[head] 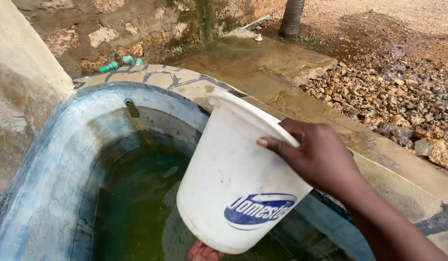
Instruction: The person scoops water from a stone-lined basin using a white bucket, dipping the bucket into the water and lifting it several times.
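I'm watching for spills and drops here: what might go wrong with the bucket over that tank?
1. The white bucket hangs tilted over the green water; the right hand grips only its rim, so it might slip and fall in.
2. The left hand barely shows under the base, so support there looks slight.
3. The tank's stone rim looks wet and could be slippery to lean on.
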